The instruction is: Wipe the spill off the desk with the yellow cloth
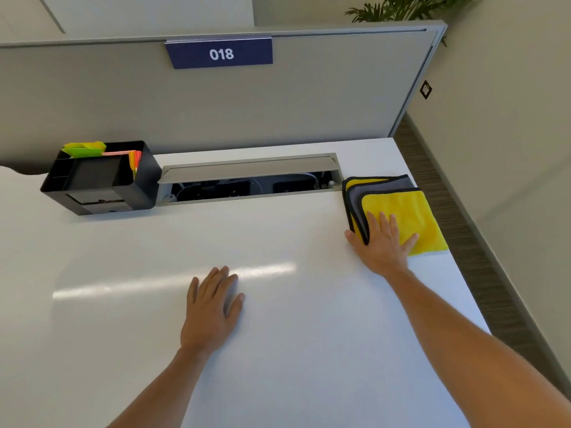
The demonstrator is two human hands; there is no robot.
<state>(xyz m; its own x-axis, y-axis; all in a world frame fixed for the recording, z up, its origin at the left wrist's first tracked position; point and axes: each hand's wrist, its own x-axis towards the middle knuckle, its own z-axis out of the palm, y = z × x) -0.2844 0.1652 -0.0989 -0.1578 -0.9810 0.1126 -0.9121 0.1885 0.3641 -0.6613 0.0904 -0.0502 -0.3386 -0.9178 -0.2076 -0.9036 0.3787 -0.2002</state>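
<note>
A folded yellow cloth (404,211) with grey inner layers and a dark hem lies at the far right of the white desk (278,304), close to the desk's right edge. My right hand (381,239) lies flat on the cloth's near left corner, fingers spread on top and thumb on the desk beside it. My left hand (213,307) rests palm down on the bare desk in the middle, fingers slightly apart, holding nothing. I cannot make out any spill on the desk surface; only a bright glare streak shows near my left hand.
A black desk organiser (102,177) with coloured sticky notes stands at the back left. An open cable tray (247,180) is sunk into the desk at the back centre. A grey partition (216,103) with a "018" sign closes the back. The floor drops off at the right.
</note>
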